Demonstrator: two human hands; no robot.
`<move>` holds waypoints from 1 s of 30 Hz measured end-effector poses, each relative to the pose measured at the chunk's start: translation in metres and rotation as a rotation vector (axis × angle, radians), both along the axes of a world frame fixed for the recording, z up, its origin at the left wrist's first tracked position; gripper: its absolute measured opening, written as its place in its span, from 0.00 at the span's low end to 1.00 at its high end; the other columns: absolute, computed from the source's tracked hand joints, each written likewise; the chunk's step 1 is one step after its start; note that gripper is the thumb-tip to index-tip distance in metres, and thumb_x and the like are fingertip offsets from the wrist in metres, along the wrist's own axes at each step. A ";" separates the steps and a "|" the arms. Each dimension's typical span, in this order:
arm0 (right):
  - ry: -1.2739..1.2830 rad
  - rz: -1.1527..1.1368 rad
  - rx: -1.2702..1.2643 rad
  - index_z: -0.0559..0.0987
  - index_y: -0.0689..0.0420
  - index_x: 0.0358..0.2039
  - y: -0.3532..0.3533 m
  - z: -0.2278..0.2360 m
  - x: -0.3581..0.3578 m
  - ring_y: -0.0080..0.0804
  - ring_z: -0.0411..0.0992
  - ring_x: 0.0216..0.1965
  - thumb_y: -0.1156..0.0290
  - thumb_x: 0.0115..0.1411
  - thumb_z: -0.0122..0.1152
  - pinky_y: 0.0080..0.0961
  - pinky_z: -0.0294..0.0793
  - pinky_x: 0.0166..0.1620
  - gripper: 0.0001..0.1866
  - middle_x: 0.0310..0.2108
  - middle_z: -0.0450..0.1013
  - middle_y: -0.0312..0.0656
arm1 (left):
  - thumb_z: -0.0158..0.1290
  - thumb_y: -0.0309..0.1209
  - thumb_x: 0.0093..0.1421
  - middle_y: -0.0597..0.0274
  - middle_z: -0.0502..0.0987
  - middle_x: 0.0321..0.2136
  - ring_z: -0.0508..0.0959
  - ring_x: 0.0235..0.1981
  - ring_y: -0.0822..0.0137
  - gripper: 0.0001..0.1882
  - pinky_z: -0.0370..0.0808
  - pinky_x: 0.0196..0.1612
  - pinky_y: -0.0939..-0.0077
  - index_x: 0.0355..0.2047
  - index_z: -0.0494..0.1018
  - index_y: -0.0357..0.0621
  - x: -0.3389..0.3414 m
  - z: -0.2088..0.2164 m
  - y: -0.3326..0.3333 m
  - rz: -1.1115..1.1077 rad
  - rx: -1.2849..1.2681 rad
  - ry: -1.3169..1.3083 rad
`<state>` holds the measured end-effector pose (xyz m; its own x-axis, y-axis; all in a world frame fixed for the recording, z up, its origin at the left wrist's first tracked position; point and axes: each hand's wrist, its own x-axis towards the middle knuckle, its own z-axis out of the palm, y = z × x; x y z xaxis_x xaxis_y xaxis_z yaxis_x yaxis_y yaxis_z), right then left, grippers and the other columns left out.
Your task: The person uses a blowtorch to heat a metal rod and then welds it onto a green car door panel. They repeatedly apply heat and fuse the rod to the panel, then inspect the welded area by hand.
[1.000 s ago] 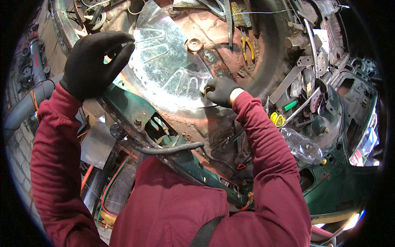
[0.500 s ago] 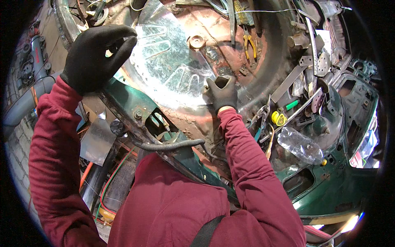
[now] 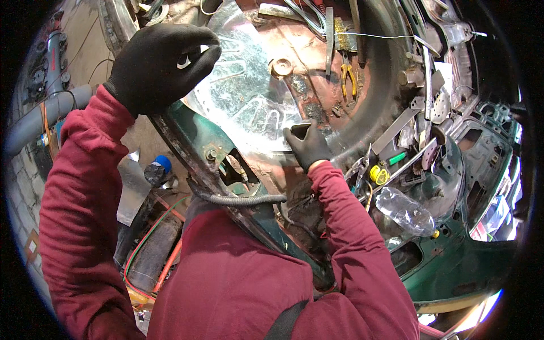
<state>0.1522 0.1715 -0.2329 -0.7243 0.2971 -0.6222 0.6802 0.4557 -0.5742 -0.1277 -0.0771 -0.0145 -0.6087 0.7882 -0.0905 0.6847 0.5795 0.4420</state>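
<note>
My left hand [image 3: 164,68], in a black glove, is raised over the left side of the car body's edge. Its fingers and thumb curl together; a light patch shows in the gap, and I cannot make out what they hold. My right hand [image 3: 310,148], also gloved, is at the lower right edge of a shiny metal sheet [image 3: 226,105] with pressed ribs. Thumb and forefinger close on a small dark piece [image 3: 300,131] with straight edges, against the sheet. The sheet lies in a round, reddish-brown well [image 3: 317,51] of the car body.
Yellow-handled pliers [image 3: 347,79] lie in the well. On the right are a yellow tape roll [image 3: 378,175], a green marker-like stick [image 3: 398,158], a clear plastic bottle [image 3: 405,211] and metal strips [image 3: 396,130]. A corrugated hose [image 3: 243,199] crosses the green body edge near me.
The view has shifted, so the car body appears further right and slightly lower on the left. My left hand appears higher and further right; my right hand stays at the sheet's edge.
</note>
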 end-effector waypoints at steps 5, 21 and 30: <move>0.343 -0.053 0.057 0.73 0.61 0.52 0.007 0.054 -0.026 0.45 0.85 0.33 0.50 0.61 0.77 0.39 0.84 0.40 0.32 0.33 0.84 0.48 | 0.62 0.36 0.72 0.52 0.88 0.36 0.88 0.31 0.64 0.13 0.84 0.39 0.69 0.48 0.84 0.38 -0.001 0.003 -0.006 -0.004 -0.073 -0.004; -0.095 0.099 0.004 0.70 0.65 0.57 0.002 -0.008 -0.001 0.61 0.84 0.47 0.46 0.62 0.72 0.51 0.81 0.52 0.38 0.44 0.83 0.63 | 0.61 0.42 0.71 0.56 0.84 0.24 0.85 0.25 0.61 0.13 0.82 0.33 0.63 0.42 0.86 0.46 -0.002 -0.002 -0.001 0.001 0.046 0.039; 0.697 -0.212 -0.035 0.72 0.58 0.49 -0.006 0.050 -0.030 0.33 0.82 0.34 0.58 0.63 0.79 0.35 0.82 0.42 0.27 0.34 0.82 0.44 | 0.61 0.43 0.71 0.56 0.83 0.24 0.85 0.26 0.60 0.14 0.82 0.33 0.63 0.43 0.86 0.46 0.000 0.000 -0.004 0.016 -0.025 0.042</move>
